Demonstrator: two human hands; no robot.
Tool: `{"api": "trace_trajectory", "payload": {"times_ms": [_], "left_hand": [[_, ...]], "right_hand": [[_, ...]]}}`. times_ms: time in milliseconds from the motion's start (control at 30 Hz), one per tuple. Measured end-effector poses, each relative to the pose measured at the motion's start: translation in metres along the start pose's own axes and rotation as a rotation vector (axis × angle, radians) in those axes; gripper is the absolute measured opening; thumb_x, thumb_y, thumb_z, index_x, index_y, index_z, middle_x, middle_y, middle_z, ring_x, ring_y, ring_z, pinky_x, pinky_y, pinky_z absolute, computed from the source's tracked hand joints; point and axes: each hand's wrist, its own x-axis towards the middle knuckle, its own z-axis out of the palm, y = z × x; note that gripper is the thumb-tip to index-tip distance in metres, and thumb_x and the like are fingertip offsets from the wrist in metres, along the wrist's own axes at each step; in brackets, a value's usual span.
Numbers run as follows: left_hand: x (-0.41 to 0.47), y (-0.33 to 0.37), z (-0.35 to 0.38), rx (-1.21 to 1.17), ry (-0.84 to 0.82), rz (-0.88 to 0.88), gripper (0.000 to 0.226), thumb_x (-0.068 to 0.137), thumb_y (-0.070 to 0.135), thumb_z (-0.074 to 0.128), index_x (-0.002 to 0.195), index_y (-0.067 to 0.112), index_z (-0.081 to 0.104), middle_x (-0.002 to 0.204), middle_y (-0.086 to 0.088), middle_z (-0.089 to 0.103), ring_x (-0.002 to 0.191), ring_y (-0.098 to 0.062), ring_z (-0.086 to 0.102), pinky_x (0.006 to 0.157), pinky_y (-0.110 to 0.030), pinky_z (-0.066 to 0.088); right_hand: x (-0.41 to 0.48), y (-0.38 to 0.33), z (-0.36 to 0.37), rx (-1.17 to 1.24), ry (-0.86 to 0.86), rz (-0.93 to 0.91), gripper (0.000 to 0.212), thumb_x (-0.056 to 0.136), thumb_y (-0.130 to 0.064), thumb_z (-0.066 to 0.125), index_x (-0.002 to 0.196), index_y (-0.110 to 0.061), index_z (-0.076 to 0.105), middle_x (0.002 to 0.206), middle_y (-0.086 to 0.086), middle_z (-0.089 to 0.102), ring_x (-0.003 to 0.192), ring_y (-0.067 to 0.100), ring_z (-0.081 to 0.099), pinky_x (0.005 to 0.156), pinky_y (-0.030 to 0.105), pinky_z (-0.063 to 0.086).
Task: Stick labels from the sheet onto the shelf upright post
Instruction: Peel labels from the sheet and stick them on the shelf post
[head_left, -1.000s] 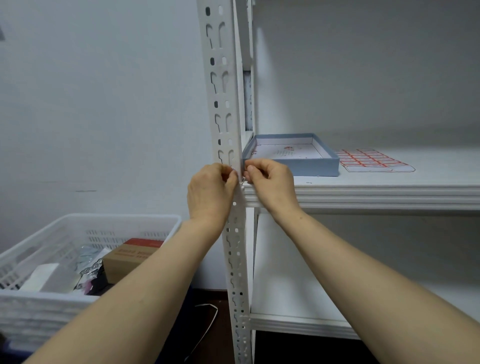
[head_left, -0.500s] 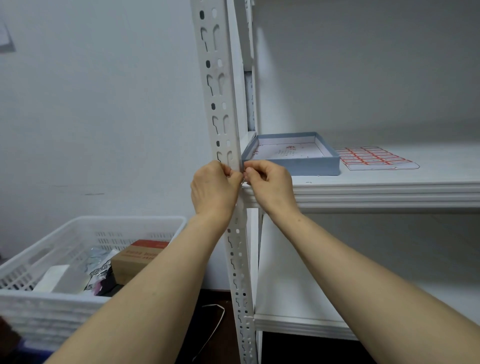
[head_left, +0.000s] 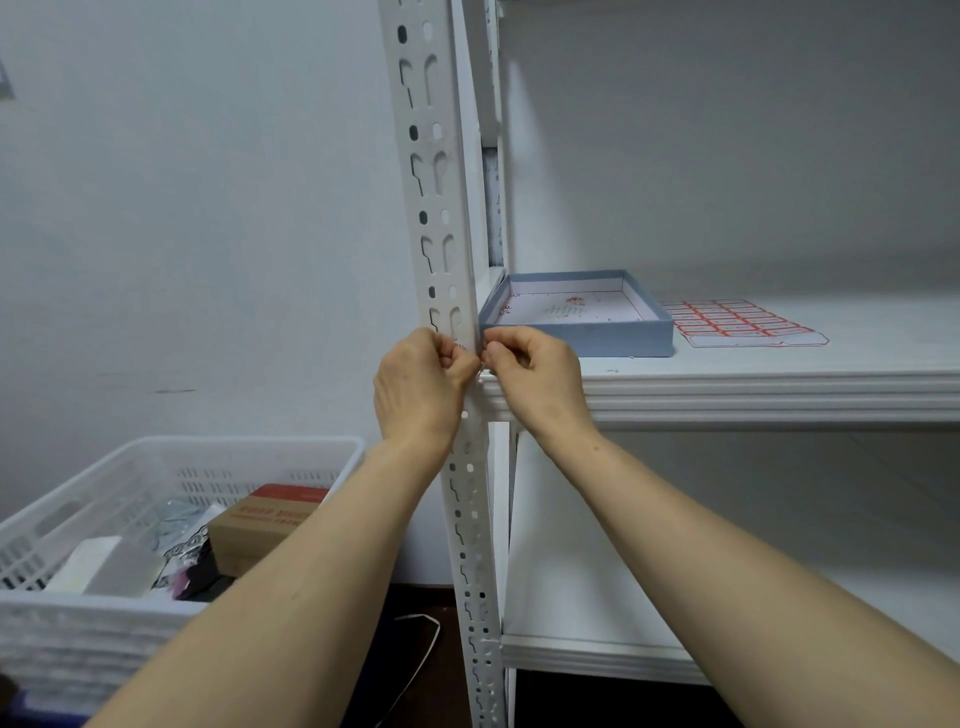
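Both left hand (head_left: 421, 387) and right hand (head_left: 540, 376) pinch red-printed label (head_left: 461, 345) (illegible) on post (head_left: 441, 208).

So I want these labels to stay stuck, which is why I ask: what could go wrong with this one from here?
1. The label sits at the corner edge of the post, pinched by the left hand and right hand; folded round that edge it may crease or go on crooked.
2. The slots lie right above it; any part over a slot has nothing to stick to and may lift.
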Motion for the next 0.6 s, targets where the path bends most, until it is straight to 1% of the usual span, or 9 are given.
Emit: {"api": "trace_trajectory", "payload": {"times_ms": [167,300,467,567,600], "left_hand": [[0.0004,-0.0015,0.0005,-0.026,0.001,0.005,0.007,0.079,0.021,0.063,0.077,0.015,0.060,0.075,0.003,0.062,0.076,-0.021,0.058,0.066,-0.027,0.038],[-0.0010,-0.0020,-0.0005,-0.047,0.005,-0.006,0.008,0.079,0.020,0.063,0.074,0.017,0.058,0.068,0.009,0.057,0.073,-0.018,0.057,0.065,-0.025,0.036],[-0.0016,-0.0026,-0.0001,-0.061,0.018,0.009,0.009,0.080,0.018,0.063,0.073,0.017,0.057,0.062,0.012,0.052,0.069,-0.016,0.054,0.057,-0.023,0.032],[-0.0014,-0.0042,0.0000,-0.065,0.022,0.014,0.007,0.080,0.018,0.062,0.075,0.015,0.058,0.063,0.012,0.052,0.069,-0.016,0.053,0.061,-0.023,0.033],[-0.0012,-0.0047,0.0002,-0.069,0.023,0.011,0.007,0.080,0.018,0.062,0.075,0.015,0.058,0.063,0.012,0.052,0.069,-0.016,0.053,0.060,-0.023,0.033]], "right_hand": [[-0.0002,-0.0005,0.0000,0.005,0.003,-0.002,0.021,0.089,-0.008,0.055,0.106,-0.007,0.069,0.100,0.004,0.070,0.096,0.019,0.065,0.094,0.037,0.050],[-0.0001,0.0002,0.0003,0.006,0.003,0.005,0.022,0.089,-0.009,0.056,0.108,-0.007,0.068,0.101,0.004,0.070,0.097,0.019,0.065,0.094,0.037,0.050],[0.0005,0.0005,0.0001,0.010,-0.007,-0.002,0.022,0.090,-0.009,0.056,0.108,-0.007,0.068,0.101,0.005,0.070,0.097,0.019,0.065,0.094,0.037,0.050],[0.0008,0.0016,-0.0004,0.019,-0.010,0.004,0.022,0.090,-0.009,0.056,0.108,-0.008,0.067,0.102,0.004,0.070,0.098,0.018,0.065,0.094,0.037,0.050],[0.0009,0.0019,-0.0004,0.022,-0.012,0.005,0.022,0.090,-0.009,0.056,0.108,-0.008,0.067,0.102,0.004,0.070,0.098,0.018,0.065,0.094,0.037,0.050]]}}
